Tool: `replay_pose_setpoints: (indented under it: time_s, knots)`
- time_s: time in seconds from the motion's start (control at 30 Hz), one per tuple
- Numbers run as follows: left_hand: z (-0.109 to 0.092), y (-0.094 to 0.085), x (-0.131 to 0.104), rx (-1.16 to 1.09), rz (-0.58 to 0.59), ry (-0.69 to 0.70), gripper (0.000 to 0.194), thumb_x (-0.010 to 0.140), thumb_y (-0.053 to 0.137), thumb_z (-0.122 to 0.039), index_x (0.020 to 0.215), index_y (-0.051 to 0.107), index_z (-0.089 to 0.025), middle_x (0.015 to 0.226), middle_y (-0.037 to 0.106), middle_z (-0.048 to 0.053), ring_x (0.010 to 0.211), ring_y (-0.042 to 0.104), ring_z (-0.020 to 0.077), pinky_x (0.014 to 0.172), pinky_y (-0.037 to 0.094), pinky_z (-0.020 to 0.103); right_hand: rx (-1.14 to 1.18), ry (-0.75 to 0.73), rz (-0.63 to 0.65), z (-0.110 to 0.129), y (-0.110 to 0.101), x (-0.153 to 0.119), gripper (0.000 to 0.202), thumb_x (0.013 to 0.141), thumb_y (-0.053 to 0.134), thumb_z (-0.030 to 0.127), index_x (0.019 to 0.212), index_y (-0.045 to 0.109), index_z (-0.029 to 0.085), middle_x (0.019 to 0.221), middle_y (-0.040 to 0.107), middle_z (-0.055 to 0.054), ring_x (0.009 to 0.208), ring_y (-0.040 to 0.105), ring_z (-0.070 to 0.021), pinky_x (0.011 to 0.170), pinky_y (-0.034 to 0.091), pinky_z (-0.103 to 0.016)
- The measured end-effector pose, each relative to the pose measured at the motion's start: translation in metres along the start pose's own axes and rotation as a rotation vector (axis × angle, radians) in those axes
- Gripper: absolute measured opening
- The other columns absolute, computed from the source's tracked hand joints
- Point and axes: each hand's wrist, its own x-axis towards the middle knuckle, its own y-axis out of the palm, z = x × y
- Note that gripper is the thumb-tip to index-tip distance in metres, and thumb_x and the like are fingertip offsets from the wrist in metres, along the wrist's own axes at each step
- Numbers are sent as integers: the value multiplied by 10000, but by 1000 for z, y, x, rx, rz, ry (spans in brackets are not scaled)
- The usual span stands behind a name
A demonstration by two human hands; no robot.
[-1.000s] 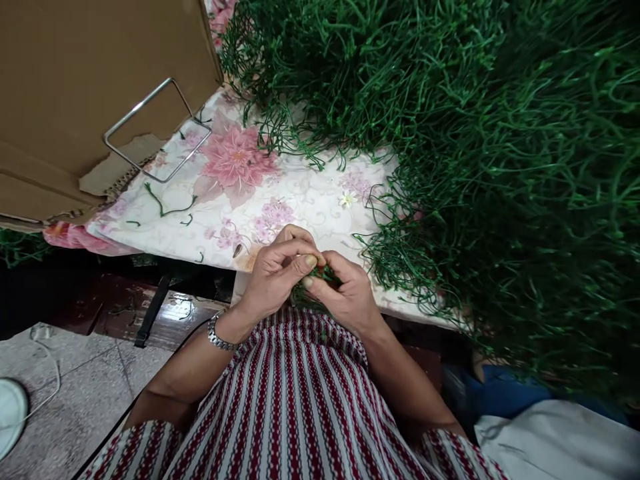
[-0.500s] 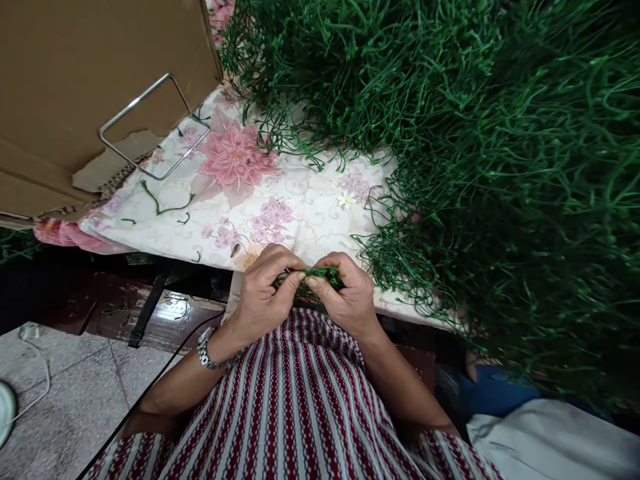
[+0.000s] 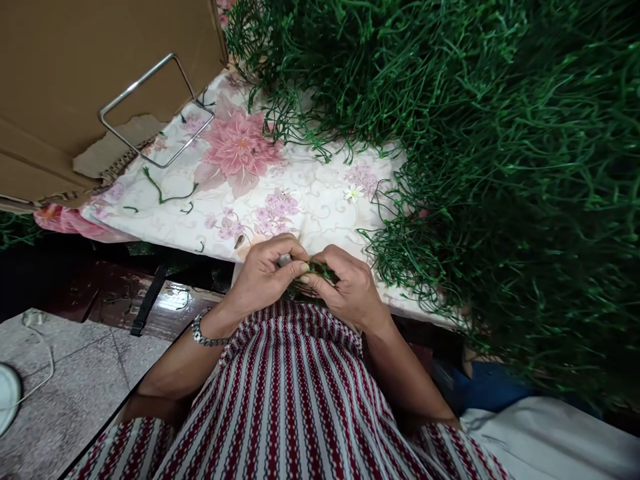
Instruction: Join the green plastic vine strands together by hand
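At the lower centre of the frame, the bare right hand (image 3: 344, 283) pinches a small dark-green plastic-looking sprig (image 3: 323, 270) between thumb and fingers. The bare left hand (image 3: 270, 273), wearing a silver link bracelet (image 3: 205, 331), presses thumb against forefinger at the sprig's left end; whether it grips any strand is unclear.

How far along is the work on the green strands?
Done: can't confirm; no separate finished stack is identifiable, and the big green pile may be worked or unworked.
In hand: the left hand and right hand pinch a small green bunch between them, fingertips close together.
Left: that bunch looks unfinished, being in the fingers; how much of the pile remains, I can't tell.
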Motion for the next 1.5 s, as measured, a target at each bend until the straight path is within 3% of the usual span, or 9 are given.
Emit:
replay_pose_setpoints:
  time_s: [0.13, 0.33, 0.6, 0.8, 0.9, 0.97, 1.1, 1.27, 1.5]
  knots:
    - [1, 6, -1, -20, -64, 88, 59, 753, 618, -133, 702, 634, -159, 649, 601, -14, 602, 529, 82, 591, 410, 206, 139, -18, -79, -3, 5, 1, 295, 801, 603, 293, 1062, 543, 167, 942, 602, -68, 840, 564, -158, 699, 452, -279]
    - [1, 16, -11, -1, -201, -26, 41, 764, 606, -136, 744, 633, -161, 690, 650, -13, 619, 566, 78, 588, 433, 178, 282, 52, -210, -8, 12, -2, 117, 783, 624, 210, 891, 586, 187, 810, 606, -10, 705, 567, -115, 620, 441, -240]
    - [6, 15, -8, -136, -70, -225, 103, 780, 569, -200, 698, 529, -152, 602, 485, -32, 543, 418, 68, 498, 346, 175, 292, 51, -114, -11, 3, -4, 30, 803, 595, 195, 819, 578, 175, 727, 568, 6, 658, 545, -101, 607, 419, -229]
    - [1, 7, 0, -167, 133, -331, 80, 750, 563, -199, 706, 540, -135, 625, 494, -23, 574, 437, 77, 543, 364, 191, 160, 15, -88, -11, -1, -3, 26, 820, 555, 190, 805, 561, 168, 705, 549, -6, 653, 520, -115, 609, 404, -244]
    - [-2, 4, 1, -111, 179, -311, 16, 726, 541, -150, 719, 533, -138, 641, 502, -25, 588, 452, 78, 562, 376, 192, 161, 23, -64, -9, -5, -3, 41, 821, 552, 205, 822, 562, 166, 720, 554, -13, 675, 526, -123, 627, 408, -249]
    - [-2, 5, -1, -26, 136, -274, 25, 717, 520, -124, 715, 513, -149, 630, 492, -35, 572, 448, 77, 546, 370, 190, 194, 72, -8, -7, -7, -4, 91, 807, 584, 238, 857, 563, 165, 753, 572, -14, 686, 534, -118, 637, 413, -241]
    - [-1, 10, -8, 299, 49, -101, 72, 720, 506, -100, 738, 504, -169, 661, 529, -27, 598, 477, 95, 588, 388, 218, 242, 185, 36, -5, -4, -6, 243, 735, 676, 338, 885, 571, 177, 765, 591, 5, 654, 519, -100, 607, 405, -217]
    - [-7, 10, -13, 488, 93, 89, 103, 760, 458, -78, 770, 488, -176, 726, 552, -1, 670, 508, 120, 648, 404, 244, 316, 171, 84, -6, -1, -6, 197, 809, 594, 348, 761, 562, 160, 667, 533, 25, 606, 477, -79, 568, 378, -197]
    - [-13, 0, -3, 502, 310, -18, 108, 771, 425, -84, 767, 490, -171, 713, 535, -1, 665, 493, 126, 621, 379, 248, 41, -19, 195, -9, -10, -4, 205, 875, 494, 330, 790, 557, 154, 685, 508, -4, 630, 470, -104, 581, 354, -225]
